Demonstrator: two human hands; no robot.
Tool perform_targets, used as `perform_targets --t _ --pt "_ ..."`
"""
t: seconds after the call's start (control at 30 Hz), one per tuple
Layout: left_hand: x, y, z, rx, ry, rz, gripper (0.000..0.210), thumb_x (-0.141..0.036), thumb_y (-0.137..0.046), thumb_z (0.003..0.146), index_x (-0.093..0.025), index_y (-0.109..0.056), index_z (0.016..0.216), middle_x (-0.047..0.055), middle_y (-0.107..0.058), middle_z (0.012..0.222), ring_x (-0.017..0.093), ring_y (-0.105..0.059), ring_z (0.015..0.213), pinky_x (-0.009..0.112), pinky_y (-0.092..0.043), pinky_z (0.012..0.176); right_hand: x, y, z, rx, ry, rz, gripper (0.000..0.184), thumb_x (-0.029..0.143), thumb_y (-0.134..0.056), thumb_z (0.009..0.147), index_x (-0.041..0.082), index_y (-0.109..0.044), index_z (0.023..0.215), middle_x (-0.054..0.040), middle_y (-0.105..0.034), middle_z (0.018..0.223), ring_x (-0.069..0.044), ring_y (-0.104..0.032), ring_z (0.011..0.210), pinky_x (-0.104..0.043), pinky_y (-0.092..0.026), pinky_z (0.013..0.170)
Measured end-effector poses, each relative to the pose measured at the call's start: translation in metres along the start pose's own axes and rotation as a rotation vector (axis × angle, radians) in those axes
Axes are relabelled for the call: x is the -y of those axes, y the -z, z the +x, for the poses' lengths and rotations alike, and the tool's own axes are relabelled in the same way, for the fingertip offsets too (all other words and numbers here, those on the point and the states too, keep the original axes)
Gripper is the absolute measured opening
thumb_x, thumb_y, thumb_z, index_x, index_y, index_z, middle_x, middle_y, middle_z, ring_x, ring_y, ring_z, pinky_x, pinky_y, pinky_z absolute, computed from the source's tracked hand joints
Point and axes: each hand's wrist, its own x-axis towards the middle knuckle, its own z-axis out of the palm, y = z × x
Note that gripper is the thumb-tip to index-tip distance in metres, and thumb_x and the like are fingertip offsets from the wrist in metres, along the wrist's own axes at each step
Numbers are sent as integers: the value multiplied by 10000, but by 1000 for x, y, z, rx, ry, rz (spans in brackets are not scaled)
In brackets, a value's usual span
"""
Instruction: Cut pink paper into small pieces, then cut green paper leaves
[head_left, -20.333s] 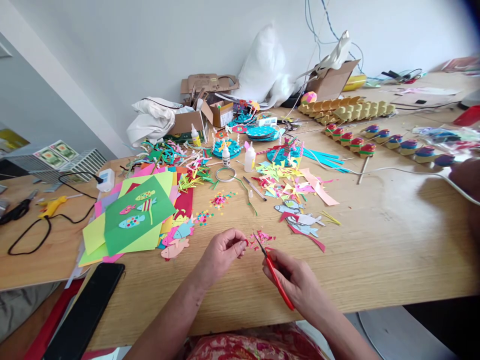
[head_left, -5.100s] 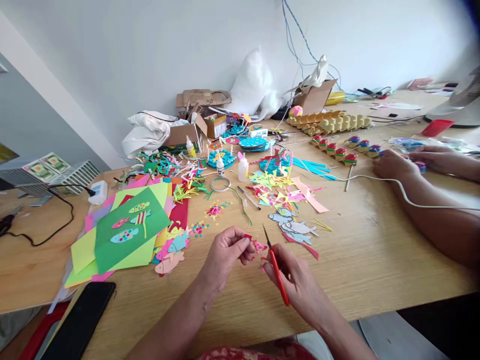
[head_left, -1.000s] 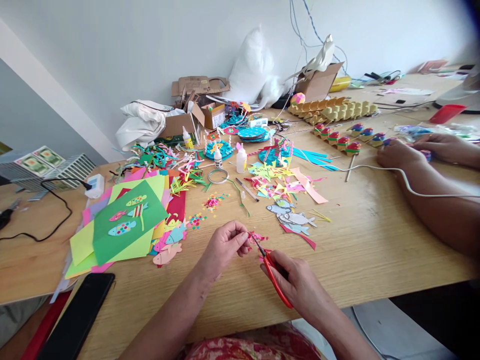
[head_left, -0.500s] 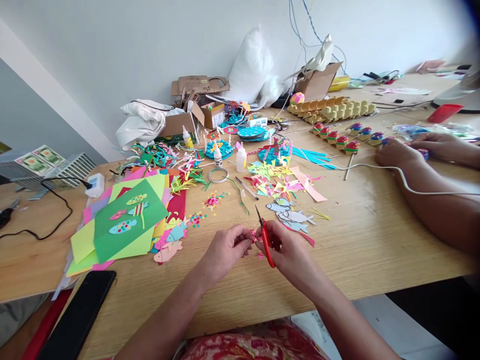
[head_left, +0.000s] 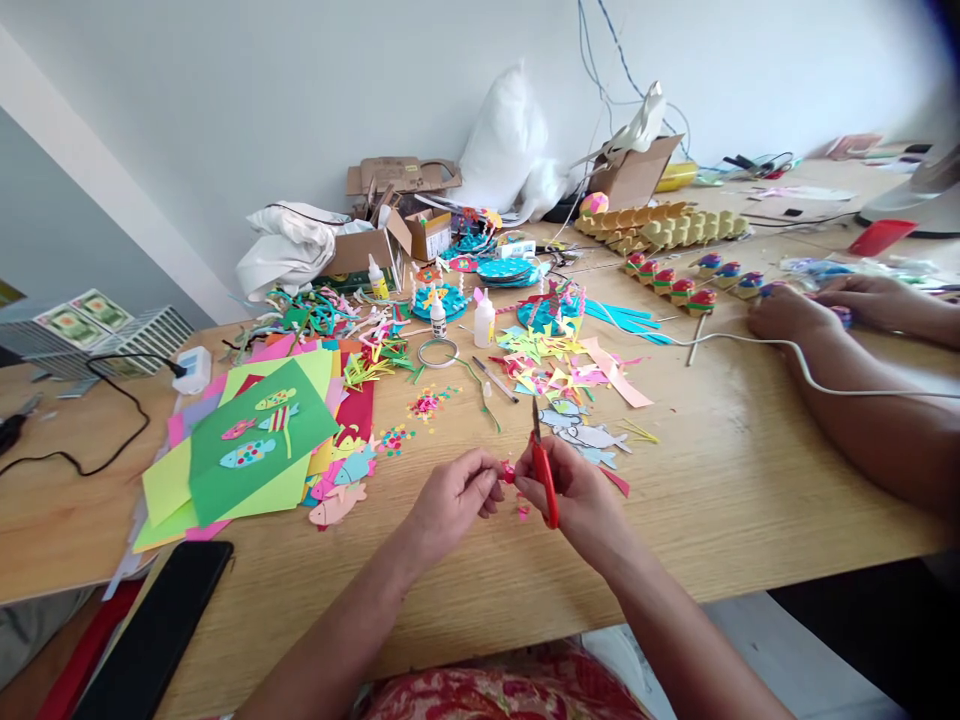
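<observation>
My left hand (head_left: pixel 452 503) is closed, pinching a small red-pink paper piece (head_left: pixel 508 472) over the table. In my right hand (head_left: pixel 589 505) are red-handled scissors (head_left: pixel 547 480), their dark blades pointing away from me. The right fingertips also reach the edge of the paper piece. Tiny pink scraps (head_left: pixel 523 509) lie just below, between the hands. Beyond the scissors are grey-blue paper fish (head_left: pixel 592 437), and to the left a pile of coloured paper fish (head_left: pixel 337 505) and loose confetti dots (head_left: pixel 394 438).
A green sheet with fish (head_left: pixel 262 430) tops a stack of coloured paper at left, near a black phone (head_left: pixel 154 630). Glue bottles (head_left: pixel 484 318) stand mid-table. A white cable (head_left: pixel 806 360) crosses the right side, where another person's hands (head_left: pixel 795 315) work beside painted egg-carton cups (head_left: pixel 681 298).
The scissors have turned more upright and shifted slightly right in my right hand. More of the pink piece shows between my fingertips; my left hand has hardly moved.
</observation>
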Motion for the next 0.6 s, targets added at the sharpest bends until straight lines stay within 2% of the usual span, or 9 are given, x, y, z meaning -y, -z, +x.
perform_targets --t 0.13,0.33,0.53,0.6 --pt "3 -7 -3 0 -37 14 193 -318 -399 814 -160 -510 814 -1 -500 667 102 -481 599 203 -389 537 -4 -6 0 -74 -14 111 177 265 -614 694 199 -458 742 41 -505 650 -89 -460 527 -196 -378 447" --pt "2 -10 -1 -111 -112 94 171 -282 -431 801 -160 -507 709 -28 -431 586 81 -386 539 192 -327 509 -1 -10 -3 -97 -15 -29 183 307 -586 718 199 -441 745 33 -484 662 -106 -459 553 -216 -385 480" --pt "-4 -2 -2 -116 -28 -232 174 -302 -506 747 -146 -502 669 -29 -461 561 78 -432 528 193 -360 518 8 -5 -20 104 -25 -305 184 336 -431 809 193 -422 694 44 -412 596 -103 -400 550 -214 -320 496" --pt "-6 -2 -2 -126 -15 -318 164 -291 -531 729 -142 -507 666 -27 -474 574 77 -447 536 193 -371 526 5 -6 -25 136 -23 -359 203 330 -395 825 193 -411 676 45 -398 585 -101 -385 544 -212 -309 493"
